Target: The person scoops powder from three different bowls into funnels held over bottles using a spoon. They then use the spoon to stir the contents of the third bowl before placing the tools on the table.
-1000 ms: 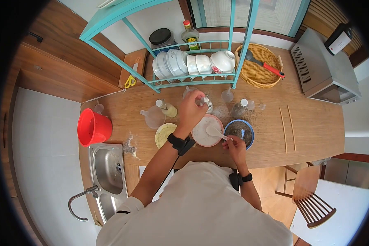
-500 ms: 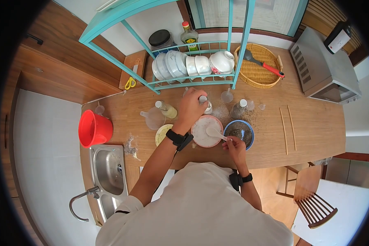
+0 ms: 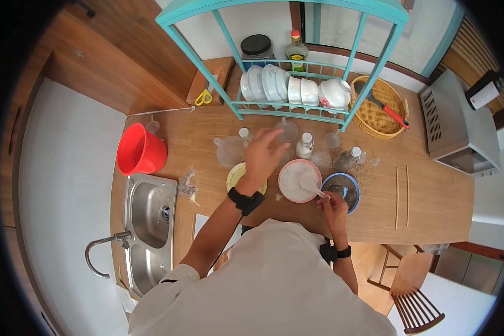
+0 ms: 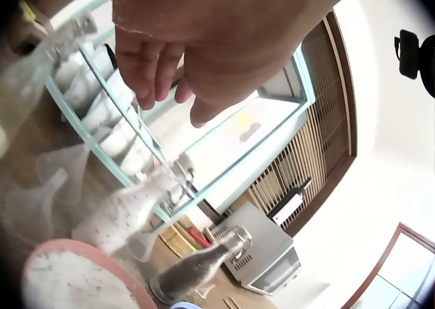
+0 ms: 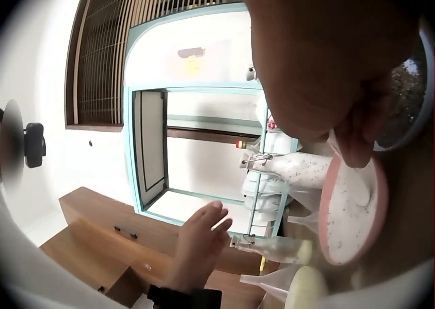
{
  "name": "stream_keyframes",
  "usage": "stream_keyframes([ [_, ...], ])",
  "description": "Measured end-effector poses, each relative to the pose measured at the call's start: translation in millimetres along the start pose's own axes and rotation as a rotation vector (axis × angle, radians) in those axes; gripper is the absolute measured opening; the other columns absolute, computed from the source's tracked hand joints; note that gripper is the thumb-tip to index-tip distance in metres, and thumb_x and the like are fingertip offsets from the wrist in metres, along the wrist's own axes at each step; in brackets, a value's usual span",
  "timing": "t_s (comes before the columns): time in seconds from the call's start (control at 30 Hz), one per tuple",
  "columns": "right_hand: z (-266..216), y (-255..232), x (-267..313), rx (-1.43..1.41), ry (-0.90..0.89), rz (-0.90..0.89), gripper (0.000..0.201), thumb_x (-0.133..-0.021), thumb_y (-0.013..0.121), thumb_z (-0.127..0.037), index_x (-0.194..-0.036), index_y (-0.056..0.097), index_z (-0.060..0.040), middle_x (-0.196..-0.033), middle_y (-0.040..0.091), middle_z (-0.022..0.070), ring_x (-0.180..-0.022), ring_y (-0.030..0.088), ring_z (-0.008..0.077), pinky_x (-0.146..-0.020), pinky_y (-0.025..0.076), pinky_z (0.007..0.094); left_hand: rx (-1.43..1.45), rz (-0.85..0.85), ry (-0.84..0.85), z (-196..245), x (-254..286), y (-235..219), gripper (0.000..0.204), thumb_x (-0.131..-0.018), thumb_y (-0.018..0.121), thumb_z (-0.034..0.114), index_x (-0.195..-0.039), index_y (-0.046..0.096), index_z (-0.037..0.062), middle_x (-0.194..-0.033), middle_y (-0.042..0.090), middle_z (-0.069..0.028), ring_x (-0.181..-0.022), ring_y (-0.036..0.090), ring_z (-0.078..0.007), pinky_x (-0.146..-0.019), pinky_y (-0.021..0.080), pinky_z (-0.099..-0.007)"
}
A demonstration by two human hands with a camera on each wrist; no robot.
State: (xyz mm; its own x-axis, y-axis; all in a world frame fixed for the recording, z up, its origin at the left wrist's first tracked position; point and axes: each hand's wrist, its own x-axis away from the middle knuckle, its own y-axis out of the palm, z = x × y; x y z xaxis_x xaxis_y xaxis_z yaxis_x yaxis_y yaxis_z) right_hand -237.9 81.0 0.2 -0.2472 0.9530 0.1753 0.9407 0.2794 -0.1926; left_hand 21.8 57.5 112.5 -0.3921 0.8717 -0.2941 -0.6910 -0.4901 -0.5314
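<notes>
My left hand (image 3: 265, 155) hovers over the counter with its fingers loosely spread and nothing in them. To its right stands a swing-top glass bottle (image 3: 304, 147) filled with white powder. A pink-rimmed bowl (image 3: 279, 178) of white, dark-flecked powder sits in front of that bottle. My right hand (image 3: 335, 214) pinches the handle of a white spoon (image 3: 309, 183), whose head rests in the powder. Right of the bowl is a blue-rimmed bowl (image 3: 359, 196) of dark grains; behind it stands a dark-filled bottle (image 3: 348, 159). Under my left forearm, a bowl (image 3: 236, 175) of yellow powder is partly hidden.
Clear plastic funnels (image 3: 229, 151) lie among the bottles, and another bottle (image 3: 245, 134) is half behind my left hand. A turquoise dish rack (image 3: 288, 112) with bowls stands behind. A red bucket (image 3: 141, 150) and sink (image 3: 150, 210) are left, chopsticks (image 3: 397, 199) right.
My left hand has let go of the white-powder bottle's top and moved left of it, fingers opening. My right hand still holds the spoon in the bowl. The head view has shifted.
</notes>
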Motion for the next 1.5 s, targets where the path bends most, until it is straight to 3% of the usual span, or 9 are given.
stream_keyframes([
  [0.1, -8, 3, 1, 0.075, -0.056, 0.017, 0.020, -0.092, 0.059, -0.011, -0.102, 0.069, 0.0025, -0.070, 0.068, 0.0093, -0.059, 0.062, 0.0108, -0.056, 0.050, 0.0268, -0.118, 0.142, -0.104, -38, 1, -41, 0.040, -0.076, 0.077, 0.020, -0.113, 0.066, 0.0089, -0.107, 0.065, -0.0097, -0.092, 0.065, -0.0267, -0.077, 0.052, -0.0373],
  [0.23, -16, 9, 3, 0.137, -0.117, 0.021, 0.020, -0.089, 0.062, -0.012, -0.101, 0.069, 0.0019, -0.066, 0.065, 0.0110, -0.056, 0.059, 0.0123, -0.055, 0.048, 0.0295, -0.399, 0.084, -0.111, -66, -9, -72, 0.041, -0.076, 0.077, 0.018, -0.114, 0.065, 0.0086, -0.107, 0.065, -0.0098, -0.093, 0.065, -0.0272, -0.077, 0.052, -0.0374],
  [0.4, -19, 9, 5, 0.192, -0.158, 0.030, 0.021, -0.088, 0.063, -0.013, -0.101, 0.069, 0.0019, -0.063, 0.061, 0.0123, -0.054, 0.056, 0.0136, -0.053, 0.046, 0.0308, -0.299, 0.047, -0.015, -85, -4, -56, 0.041, -0.076, 0.075, 0.016, -0.115, 0.065, 0.0086, -0.107, 0.065, -0.0111, -0.092, 0.064, -0.0296, -0.078, 0.052, -0.0387],
  [0.53, -15, 3, 10, 0.303, -0.190, 0.019, 0.018, -0.090, 0.059, -0.006, -0.103, 0.069, 0.0018, -0.070, 0.068, 0.0070, -0.061, 0.063, 0.0100, -0.057, 0.050, 0.0253, -0.202, 0.109, -0.144, -77, 5, -42, 0.044, -0.078, 0.072, 0.013, -0.121, 0.062, 0.0104, -0.113, 0.063, -0.0117, -0.099, 0.062, -0.0312, -0.081, 0.051, -0.0397],
  [0.7, -16, 5, 13, 0.310, -0.186, 0.026, 0.018, -0.089, 0.060, -0.006, -0.102, 0.069, 0.0014, -0.068, 0.068, 0.0079, -0.060, 0.063, 0.0105, -0.056, 0.049, 0.0263, -0.362, 0.211, 0.082, -72, 12, -33, 0.049, -0.079, 0.068, 0.010, -0.128, 0.058, 0.0138, -0.112, 0.060, -0.0127, -0.103, 0.059, -0.0315, -0.082, 0.050, -0.0409],
  [0.8, -29, 9, 14, 0.326, -0.246, 0.029, 0.021, -0.088, 0.062, -0.013, -0.101, 0.069, 0.0011, -0.065, 0.062, 0.0167, -0.054, 0.060, 0.0225, -0.053, 0.047, 0.0343, -0.451, 0.156, 0.059, -66, 12, -28, 0.052, -0.080, 0.066, 0.010, -0.130, 0.057, 0.0172, -0.114, 0.056, -0.0140, -0.105, 0.057, -0.0327, -0.083, 0.050, -0.0420],
  [1.03, -49, 18, 10, 0.482, -0.342, 0.033, 0.018, -0.088, 0.062, -0.013, -0.100, 0.069, -0.0010, -0.072, 0.065, 0.0196, -0.062, 0.065, 0.0323, -0.056, 0.050, 0.0396, -0.663, 0.054, 0.128, -66, 15, -26, 0.056, -0.081, 0.068, 0.015, -0.134, 0.055, 0.0298, -0.121, 0.046, -0.0190, -0.106, 0.054, -0.0358, -0.085, 0.049, -0.0439],
  [1.3, -64, 43, 6, 0.624, -0.477, 0.033, 0.016, -0.088, 0.065, -0.014, -0.099, 0.070, -0.0026, -0.069, 0.066, 0.0179, -0.059, 0.066, 0.0291, -0.054, 0.051, 0.0369, -0.393, 0.121, 0.074, -64, 24, -58, 0.055, -0.079, 0.072, 0.016, -0.131, 0.058, 0.0229, -0.127, 0.047, -0.0168, -0.114, 0.052, -0.0347, -0.089, 0.048, -0.0447],
  [1.5, -75, 63, -1, 0.639, -0.476, 0.074, 0.017, -0.089, 0.065, -0.016, -0.099, 0.070, -0.0032, -0.068, 0.066, 0.0172, -0.058, 0.066, 0.0293, -0.054, 0.051, 0.0373, -0.364, 0.154, -0.015, -126, 18, -111, 0.046, -0.078, 0.072, 0.014, -0.123, 0.062, 0.0172, -0.119, 0.056, -0.0135, -0.108, 0.057, -0.0319, -0.086, 0.049, -0.0415],
])
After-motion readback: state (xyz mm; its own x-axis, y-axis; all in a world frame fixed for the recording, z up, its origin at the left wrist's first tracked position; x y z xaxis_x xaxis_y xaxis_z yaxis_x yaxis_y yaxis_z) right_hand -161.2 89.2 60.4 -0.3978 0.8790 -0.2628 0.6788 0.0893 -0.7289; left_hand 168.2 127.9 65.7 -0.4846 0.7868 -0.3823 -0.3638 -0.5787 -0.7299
